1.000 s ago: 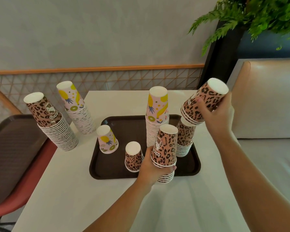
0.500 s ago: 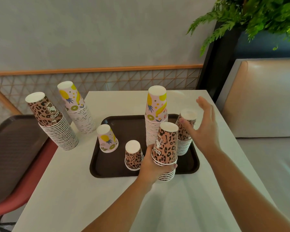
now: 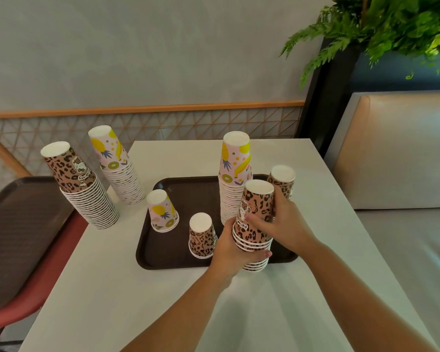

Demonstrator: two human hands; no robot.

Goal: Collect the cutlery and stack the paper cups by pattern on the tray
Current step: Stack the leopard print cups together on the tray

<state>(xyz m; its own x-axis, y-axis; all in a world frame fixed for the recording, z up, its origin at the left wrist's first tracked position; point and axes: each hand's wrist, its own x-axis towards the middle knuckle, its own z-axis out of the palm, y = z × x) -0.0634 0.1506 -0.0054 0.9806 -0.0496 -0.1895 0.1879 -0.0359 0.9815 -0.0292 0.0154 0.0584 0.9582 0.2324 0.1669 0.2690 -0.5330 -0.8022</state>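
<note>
Head view: on the brown tray's [image 3: 178, 260] near right edge, the left hand [image 3: 229, 252] and right hand [image 3: 282, 224] both wrap curled fingers around an inverted leopard-print cup stack [image 3: 255, 219]; the fruit-print stack [image 3: 235, 174] stands just behind.

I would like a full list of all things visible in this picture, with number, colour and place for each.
leopard cup stacks: four; brown spotted; three on the tray, one left on the table
fruit cup stacks: three; pink with yellow fruit; two on the tray, one left on the table
tray: one; dark brown; table centre
second tray: one; dark brown; on the red chair, left
table: one; white
bench: one; beige; right
plant: one; green; top right
left hand: grips the near leopard stack low
right hand: holds the same stack higher
</note>
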